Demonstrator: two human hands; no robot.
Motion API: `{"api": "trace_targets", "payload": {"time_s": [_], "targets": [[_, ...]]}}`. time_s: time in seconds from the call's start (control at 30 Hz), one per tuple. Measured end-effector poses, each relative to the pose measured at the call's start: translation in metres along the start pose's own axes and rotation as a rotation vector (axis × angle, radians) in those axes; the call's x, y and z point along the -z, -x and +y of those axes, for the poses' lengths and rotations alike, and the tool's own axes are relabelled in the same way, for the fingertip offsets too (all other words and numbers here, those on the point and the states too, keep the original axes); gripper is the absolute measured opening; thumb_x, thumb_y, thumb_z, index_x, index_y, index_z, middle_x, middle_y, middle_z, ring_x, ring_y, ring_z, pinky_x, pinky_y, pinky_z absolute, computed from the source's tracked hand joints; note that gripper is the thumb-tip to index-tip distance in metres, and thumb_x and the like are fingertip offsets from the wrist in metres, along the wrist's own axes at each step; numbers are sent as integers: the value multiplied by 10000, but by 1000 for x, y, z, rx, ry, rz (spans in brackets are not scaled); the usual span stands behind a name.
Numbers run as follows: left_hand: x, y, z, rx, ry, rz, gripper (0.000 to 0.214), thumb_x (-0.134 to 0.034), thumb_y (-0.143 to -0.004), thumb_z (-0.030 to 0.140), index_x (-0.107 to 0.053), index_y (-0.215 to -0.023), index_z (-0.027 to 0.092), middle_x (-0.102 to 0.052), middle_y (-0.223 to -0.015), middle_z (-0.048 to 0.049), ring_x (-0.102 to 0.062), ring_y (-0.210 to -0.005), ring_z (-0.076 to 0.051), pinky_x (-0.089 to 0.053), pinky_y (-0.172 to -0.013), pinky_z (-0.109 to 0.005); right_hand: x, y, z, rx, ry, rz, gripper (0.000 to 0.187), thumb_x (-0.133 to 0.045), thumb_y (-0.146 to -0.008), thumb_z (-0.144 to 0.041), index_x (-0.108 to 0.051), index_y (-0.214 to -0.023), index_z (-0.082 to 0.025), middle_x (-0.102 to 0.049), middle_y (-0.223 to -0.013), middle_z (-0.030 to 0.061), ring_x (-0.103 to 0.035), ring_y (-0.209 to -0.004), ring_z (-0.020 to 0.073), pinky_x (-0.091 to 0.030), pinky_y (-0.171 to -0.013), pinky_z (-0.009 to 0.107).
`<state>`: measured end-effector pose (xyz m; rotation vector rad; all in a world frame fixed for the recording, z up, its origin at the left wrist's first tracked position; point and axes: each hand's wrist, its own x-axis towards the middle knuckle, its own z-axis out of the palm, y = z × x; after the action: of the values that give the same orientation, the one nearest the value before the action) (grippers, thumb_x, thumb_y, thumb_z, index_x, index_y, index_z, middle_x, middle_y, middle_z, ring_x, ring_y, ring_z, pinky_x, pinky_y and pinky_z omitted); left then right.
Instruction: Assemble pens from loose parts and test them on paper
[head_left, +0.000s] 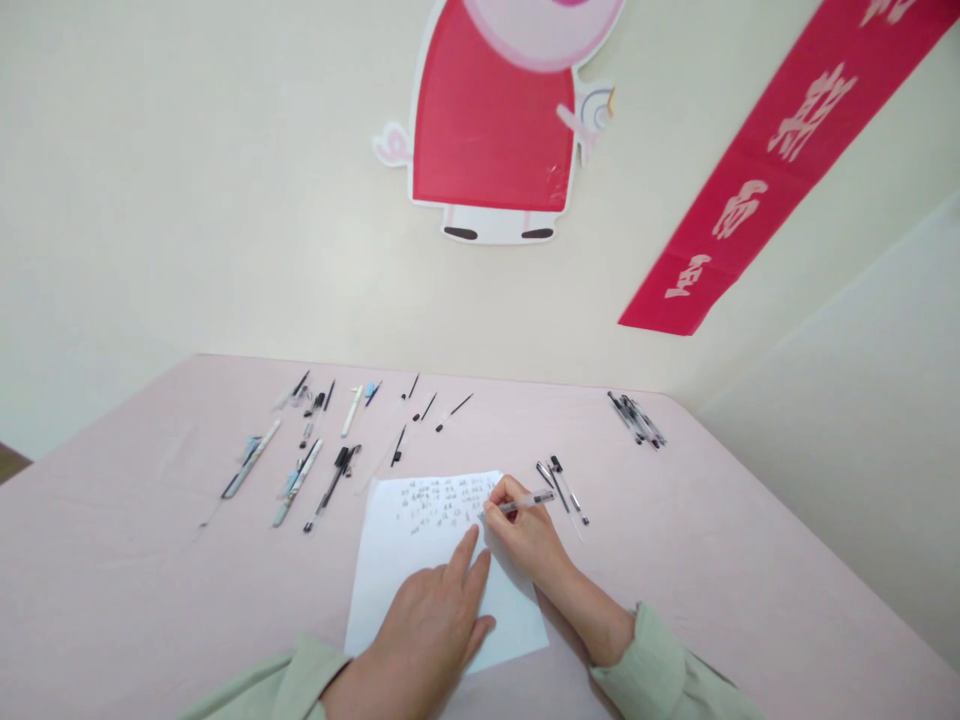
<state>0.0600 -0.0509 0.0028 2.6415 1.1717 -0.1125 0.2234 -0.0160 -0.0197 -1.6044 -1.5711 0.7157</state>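
Note:
A white sheet of paper (390, 580) lies on the table in front of me, its upper part covered with several rows of small dark handwriting. My right hand (523, 530) grips a clear gel pen (534, 500) with a dark end, its tip down at the paper near the end of a written row. Flat on the lower middle of the sheet rests my left hand (435, 615), fingers stretched out and holding nothing. Its index fingertip is close to the writing, just left of the right hand. Just beyond the right hand lie a pen (571, 490) and loose pen parts (553, 487).
A pink cloth covers the table (697, 560). Several pens and taken-apart pen pieces (322, 490) are spread at the left and back. A bundle of pens (636, 420) lies at the back right. Behind stands a wall with a cartoon cutout (491, 120) and a red banner (757, 180).

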Motion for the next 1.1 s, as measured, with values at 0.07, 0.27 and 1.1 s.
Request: {"api": "trace_targets", "payload": {"time_s": [0.07,0.27,1.1], "targets": [[0,0,0,5,5,1,533,-542,-848,206,-475,-1376,167,-313,-1526,-183,-698,-911,-296,-570,-757,-423,0,0,-1,-2,-3,7,113,-493,-808,-259,-464,-704,-227,-469,-605,-59,-461,-566,128,-362,-583,245],[-2,-1,-1,-1,-7,8,538,-542,-843,210,-474,-1375,167,-324,-1523,-179,-699,-894,-295,-570,-742,-422,0,-1,-4,-23,-1,-1,107,-490,-798,-246,-454,-698,-232,-471,-592,-63,-464,-557,130,-362,-579,248],[0,0,0,-11,-16,19,531,-548,-844,205,-483,-1368,155,-342,-1512,-184,-700,-889,-296,-578,-745,-432,1,0,-5,-16,2,7,108,-475,-786,-235,-440,-684,-231,-451,-589,-59,-450,-554,133,-352,-573,253]]}}
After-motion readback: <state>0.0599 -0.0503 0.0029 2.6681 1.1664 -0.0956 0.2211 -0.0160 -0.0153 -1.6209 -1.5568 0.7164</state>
